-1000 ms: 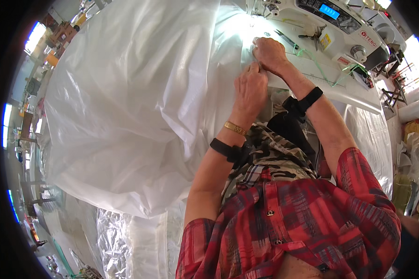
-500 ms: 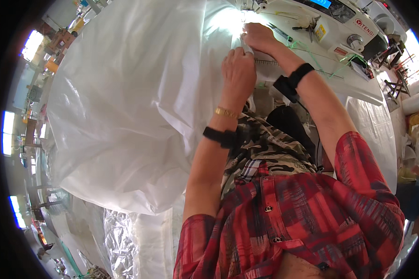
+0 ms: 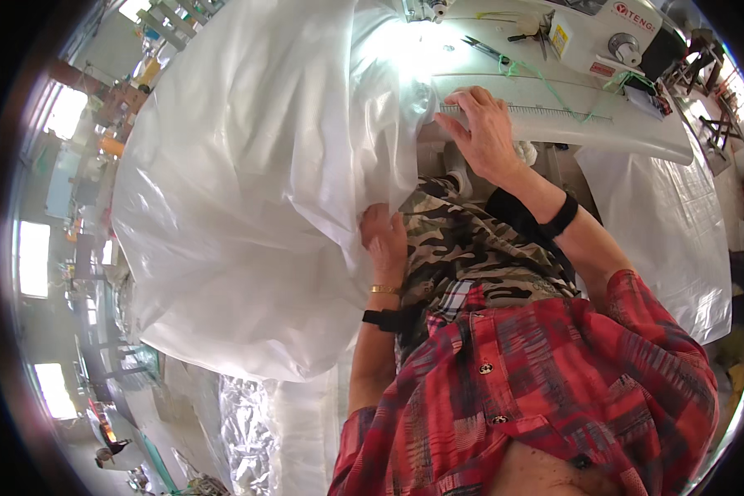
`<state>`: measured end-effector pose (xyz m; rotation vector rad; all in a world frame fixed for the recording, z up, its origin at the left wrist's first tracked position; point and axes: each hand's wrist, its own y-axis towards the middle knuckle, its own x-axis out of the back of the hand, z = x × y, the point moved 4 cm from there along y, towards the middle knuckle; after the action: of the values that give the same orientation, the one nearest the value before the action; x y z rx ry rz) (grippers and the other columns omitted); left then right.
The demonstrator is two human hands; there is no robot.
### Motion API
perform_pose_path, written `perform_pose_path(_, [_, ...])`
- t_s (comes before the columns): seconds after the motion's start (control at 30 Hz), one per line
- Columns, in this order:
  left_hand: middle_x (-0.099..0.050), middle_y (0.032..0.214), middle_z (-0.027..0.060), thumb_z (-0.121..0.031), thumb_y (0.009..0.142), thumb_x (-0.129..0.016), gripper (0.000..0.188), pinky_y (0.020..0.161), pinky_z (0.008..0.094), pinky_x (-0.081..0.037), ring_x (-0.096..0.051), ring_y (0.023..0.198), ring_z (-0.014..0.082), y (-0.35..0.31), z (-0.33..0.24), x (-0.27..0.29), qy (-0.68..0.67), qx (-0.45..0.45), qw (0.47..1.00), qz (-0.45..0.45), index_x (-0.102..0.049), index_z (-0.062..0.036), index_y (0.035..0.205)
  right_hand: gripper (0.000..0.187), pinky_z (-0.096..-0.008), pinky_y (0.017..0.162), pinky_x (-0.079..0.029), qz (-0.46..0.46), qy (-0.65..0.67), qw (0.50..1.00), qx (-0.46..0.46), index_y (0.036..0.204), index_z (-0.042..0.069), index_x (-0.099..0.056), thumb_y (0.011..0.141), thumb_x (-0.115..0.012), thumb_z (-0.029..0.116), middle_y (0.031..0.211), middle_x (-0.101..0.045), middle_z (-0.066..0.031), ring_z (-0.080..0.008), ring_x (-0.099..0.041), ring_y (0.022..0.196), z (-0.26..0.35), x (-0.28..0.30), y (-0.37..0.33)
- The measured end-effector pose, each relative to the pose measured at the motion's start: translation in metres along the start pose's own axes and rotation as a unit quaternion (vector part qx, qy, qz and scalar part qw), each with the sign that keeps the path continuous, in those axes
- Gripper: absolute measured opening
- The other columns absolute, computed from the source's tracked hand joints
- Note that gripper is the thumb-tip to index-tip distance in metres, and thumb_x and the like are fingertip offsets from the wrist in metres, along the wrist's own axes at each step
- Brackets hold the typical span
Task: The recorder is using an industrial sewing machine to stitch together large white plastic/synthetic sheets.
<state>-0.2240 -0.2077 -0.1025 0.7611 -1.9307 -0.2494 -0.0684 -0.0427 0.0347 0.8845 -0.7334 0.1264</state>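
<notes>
A big, translucent white plastic sheet (image 3: 231,190) bulges over the left side, its upper part under the bright lamp of a sewing machine (image 3: 603,41). My left hand (image 3: 384,244) is low at the sheet's right edge, beside my camouflage-clad leg. The film partly veils its fingers, while the thumb stands apart from them; no grip on the film can be seen. Over the front edge of the machine table, my right hand (image 3: 484,132) is open, with bent fingers apart and nothing in them. Its fingertips are near the left end of a ruler scale (image 3: 554,112) and just right of the sheet.
Dark snips (image 3: 484,50) lie on the white machine table (image 3: 521,83), with green thread (image 3: 550,87) trailing across it. More white plastic sheeting (image 3: 657,223) hangs at the right. Crinkled silvery film (image 3: 248,430) lies at the lower left.
Both hands have left the lit spot by the needle. My left hand has come down along the sheet's edge; the right has drawn back toward me and opened.
</notes>
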Motion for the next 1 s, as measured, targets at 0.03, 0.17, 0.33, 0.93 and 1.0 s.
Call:
perform_pose_path(0.03, [-0.059, 0.094, 0.0179, -0.017, 0.086, -0.066, 0.026, 0.080, 0.0449, -0.046, -0.058, 0.091, 0.0346, 0.001, 0.002, -0.001, 0.005, -0.043, 0.999, -0.007, -0.058, 0.0012, 0.103, 0.026, -0.0400, 0.081, -0.039, 0.009, -0.024, 0.999, -0.027, 0.100, 0.009, -0.063, 0.085, -0.070, 0.030, 0.094, -0.062, -0.0058, -0.0246, -0.058, 0.095, 0.000, -0.006, 0.004])
perform_pose_path(0.17, [-0.064, 0.098, 0.0139, -0.019, 0.094, -0.062, 0.022, 0.074, 0.0374, -0.050, -0.063, 0.090, 0.0220, -0.022, 0.044, 0.011, -0.254, 0.209, 0.925, 0.192, -0.061, -0.0007, 0.106, 0.022, -0.0412, 0.084, -0.038, 0.020, -0.010, 0.998, -0.063, 0.094, 0.009, -0.065, 0.084, -0.069, 0.028, 0.093, -0.063, -0.0055, -0.0245, -0.057, 0.097, -0.007, -0.012, 0.012])
perform_pose_path(0.33, [-0.069, 0.089, 0.0068, -0.014, 0.095, -0.060, 0.019, 0.074, 0.0286, -0.051, -0.063, 0.078, 0.0171, -0.002, -0.023, 0.128, -0.566, 0.376, 0.733, -0.031, -0.066, -0.0005, 0.107, 0.014, -0.0416, 0.087, -0.036, 0.034, 0.011, 0.994, -0.104, 0.079, 0.009, -0.069, 0.080, -0.063, 0.022, 0.096, -0.063, -0.0051, -0.0232, -0.056, 0.100, -0.029, -0.012, 0.011])
perform_pose_path(0.93, [-0.053, 0.090, 0.0124, 0.000, 0.081, -0.063, 0.019, 0.076, 0.0423, -0.048, -0.056, 0.091, 0.0327, 0.121, -0.136, 0.048, 0.126, -0.105, 0.986, -0.001, -0.051, -0.0013, 0.095, 0.020, -0.0410, 0.089, -0.034, 0.095, 0.022, 0.992, -0.077, 0.086, 0.012, -0.072, 0.084, -0.062, 0.029, 0.101, -0.065, -0.0031, -0.0223, -0.054, 0.103, -0.008, -0.017, 0.015])
perform_pose_path(1.0, [-0.053, 0.090, 0.0124, 0.000, 0.080, -0.063, 0.018, 0.076, 0.0425, -0.048, -0.056, 0.090, 0.0327, 0.123, -0.129, 0.044, 0.138, -0.095, 0.986, 0.009, -0.052, -0.0010, 0.094, 0.019, -0.0413, 0.090, -0.033, 0.093, 0.031, 0.992, -0.078, 0.087, 0.011, -0.070, 0.084, -0.063, 0.028, 0.100, -0.064, -0.0032, -0.0223, -0.054, 0.101, -0.008, -0.016, 0.014])
